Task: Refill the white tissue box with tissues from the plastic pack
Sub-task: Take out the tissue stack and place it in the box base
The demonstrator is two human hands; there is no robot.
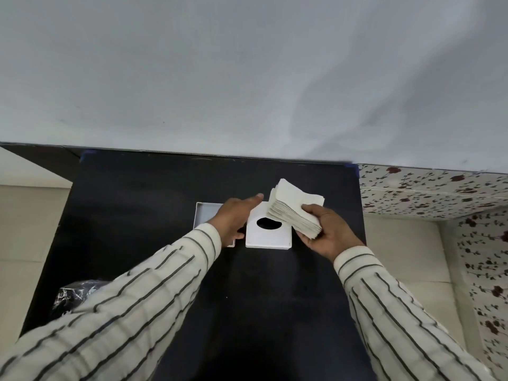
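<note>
**Stack in right hand, box base open, lid still beside it**

Right hand: fingers clamped on a thick stack of tissues, thumb on top, the rest underneath at the near end. The far end of the stack was unsupported and fanned upward. The stack hung over the right edge of the lid, above it and apparently not touching.

Left hand: fingers spread flat and held nothing, reaching over the open box base. Whether they touched the base or the lid edge could not be told.

Layout: the white base sat on the dark table, left of the lid, the two just beside each other. The lid lay flat with its oval hole facing up. The base looked empty where it showed. A crumpled plastic pack sat at the near left table edge, part hidden by the left sleeve.

Judgement: the tissues were out of the pack and the next step was to seat them in the base.

Risks:
- Single-end grip on a loose stack: top sheets could slide or peel off during the move left.
- The fanned far end could catch on the base wall and fold over, so the lid would not close flush.
- The left hand covered much of the base opening and would block the drop unless cleared.
- The stack could clip the lid in passing and shift it.
</note>
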